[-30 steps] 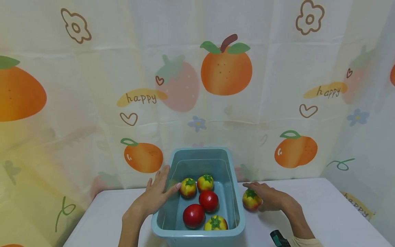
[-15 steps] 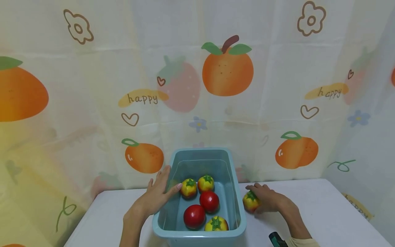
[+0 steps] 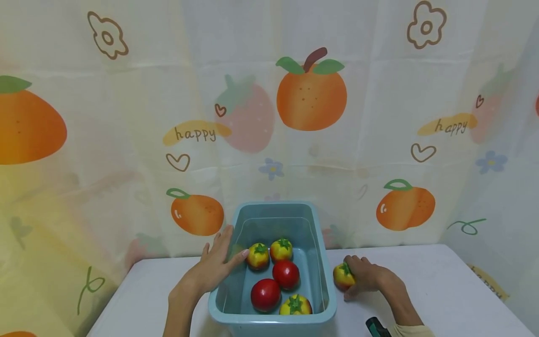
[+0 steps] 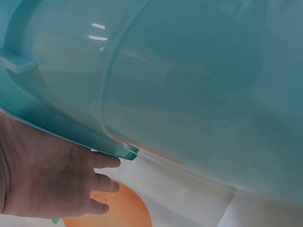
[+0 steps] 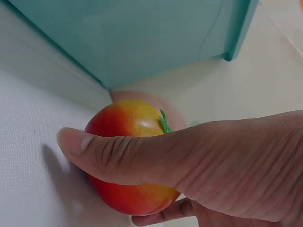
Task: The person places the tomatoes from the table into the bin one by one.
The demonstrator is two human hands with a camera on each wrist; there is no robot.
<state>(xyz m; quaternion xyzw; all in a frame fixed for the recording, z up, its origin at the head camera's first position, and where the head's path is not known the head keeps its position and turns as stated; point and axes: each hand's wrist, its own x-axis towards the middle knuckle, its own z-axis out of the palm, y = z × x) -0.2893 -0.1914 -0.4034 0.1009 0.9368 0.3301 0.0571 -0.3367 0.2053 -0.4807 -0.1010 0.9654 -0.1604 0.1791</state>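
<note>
A light blue plastic bin (image 3: 269,319) stands mid-table. My left hand (image 3: 214,267) rests along its left rim, fingers straight outside and thumb reaching over the edge. From below, the left wrist view shows that hand (image 4: 52,175) against the bin wall. Inside lie two red round fruits (image 3: 265,295) and several yellow-red fruits (image 3: 296,305) with green leafy tops. Right of the bin, my right hand (image 3: 368,275) grips another yellow-red fruit (image 3: 342,277) on the table. In the right wrist view the thumb crosses that fruit (image 5: 135,201), with a fingertip showing beyond it.
A white table (image 3: 151,285) carries everything. Behind it hangs a fruit-print curtain (image 3: 311,187), close to the bin's far end. A dark green and black object (image 3: 377,327) shows beside the right sleeve (image 3: 410,330).
My right hand's fingers have drawn in and curled down around the fruit beside the bin, the thumb coming to its near side. The left hand and bin look unchanged.
</note>
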